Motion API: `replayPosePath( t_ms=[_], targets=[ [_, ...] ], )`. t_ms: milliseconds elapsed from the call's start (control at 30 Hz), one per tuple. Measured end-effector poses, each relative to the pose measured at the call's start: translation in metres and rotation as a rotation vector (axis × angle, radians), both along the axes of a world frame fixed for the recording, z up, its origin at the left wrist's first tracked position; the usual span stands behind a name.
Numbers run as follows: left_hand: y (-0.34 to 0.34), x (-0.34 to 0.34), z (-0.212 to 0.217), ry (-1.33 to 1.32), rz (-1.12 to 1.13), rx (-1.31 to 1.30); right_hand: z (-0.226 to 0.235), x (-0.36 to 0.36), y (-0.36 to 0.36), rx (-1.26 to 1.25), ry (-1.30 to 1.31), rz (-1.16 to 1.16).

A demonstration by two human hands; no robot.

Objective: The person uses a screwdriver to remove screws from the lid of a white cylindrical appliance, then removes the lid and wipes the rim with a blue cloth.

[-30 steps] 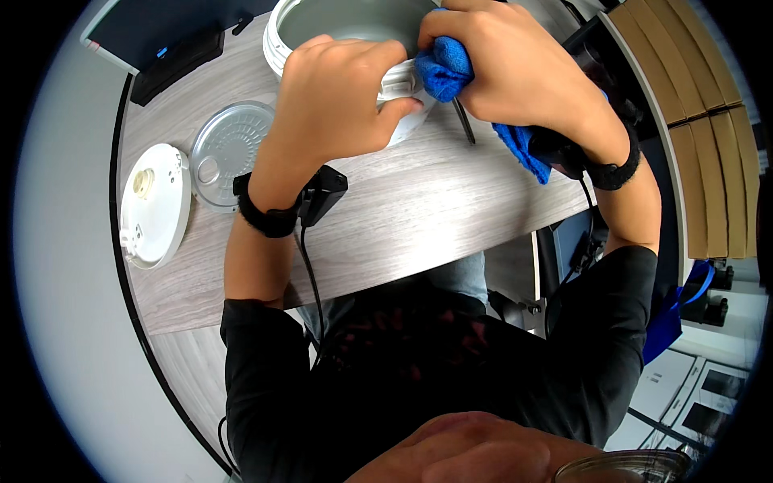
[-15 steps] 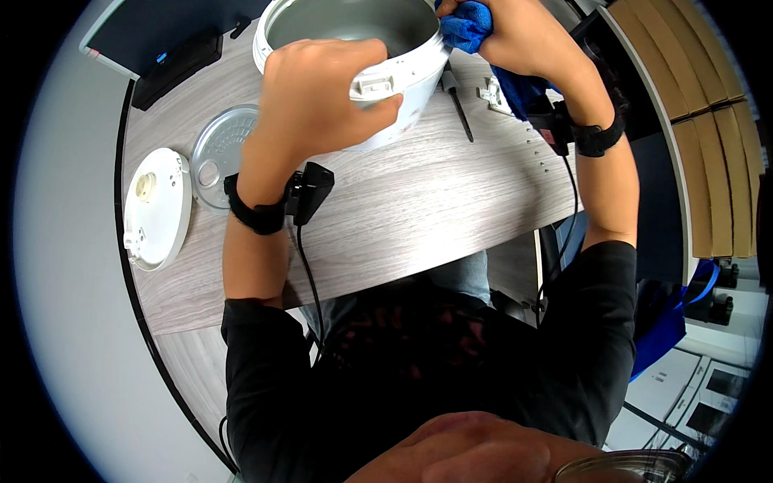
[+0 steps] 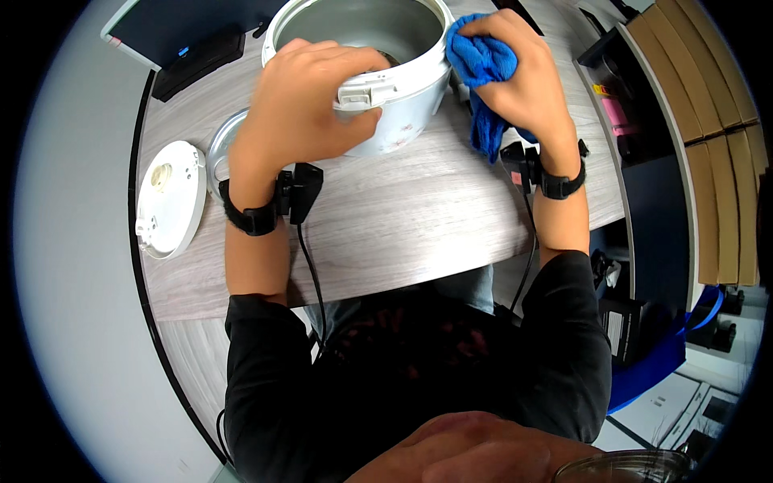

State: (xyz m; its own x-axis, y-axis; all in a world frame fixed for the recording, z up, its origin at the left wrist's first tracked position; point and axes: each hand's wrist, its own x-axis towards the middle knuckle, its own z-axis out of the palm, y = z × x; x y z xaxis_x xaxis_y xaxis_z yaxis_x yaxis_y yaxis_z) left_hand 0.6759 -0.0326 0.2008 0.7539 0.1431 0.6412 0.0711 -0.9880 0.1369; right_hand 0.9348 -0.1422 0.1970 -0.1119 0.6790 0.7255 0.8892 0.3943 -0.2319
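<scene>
A white rice cooker body (image 3: pixel 415 113) stands on the table with its top uncovered and its grey inside showing. My left hand (image 3: pixel 302 113) grips the near-left rim, fingers over the edge and thumb outside, beside the latch part (image 3: pixel 366 92). At the right of the rim, my right hand (image 3: pixel 531 84) holds a bunched blue cloth (image 3: pixel 483 60), which lies against or very close to the cooker's outer wall. A loose end of the cloth hangs down toward the tabletop. Both wrists carry black straps with small black devices and cables.
A white round lid (image 3: pixel 173 205) lies at the table's left, with a metal disc (image 3: pixel 221 145) partly behind my left forearm. A monitor (image 3: pixel 181 32) and black box (image 3: pixel 197 68) stand at the far left. Shelves with cardboard boxes (image 3: pixel 725 201) rise at the right.
My right hand has moved with the cloth a little down along the cooker's right side, its forearm swinging inward. My left hand keeps its hold on the rim. The view has shifted slightly.
</scene>
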Motion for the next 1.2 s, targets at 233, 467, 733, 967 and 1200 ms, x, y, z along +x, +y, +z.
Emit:
replayPosePath(
  t_ms=[233,467,733,967,1200],
  targets=[
    [-0.006,-0.005,-0.011,0.029,0.038,0.011,-0.012,-0.040,-0.017,0.046,-0.049,0.027],
    [-0.010,0.018,-0.022,-0.070,0.120,0.071,-0.019,-0.057,-0.017,0.099,-0.048,0.085],
    [-0.005,0.013,-0.028,-0.041,0.116,0.058,-0.019,-0.034,-0.017,-0.019,-0.047,0.055],
    [-0.003,0.005,-0.030,-0.056,0.114,0.063,-0.017,-0.029,-0.017,-0.093,0.014,0.006],
    [-0.005,0.008,-0.031,-0.090,0.119,0.077,-0.021,-0.057,-0.024,-0.081,0.068,0.102]
  ],
)
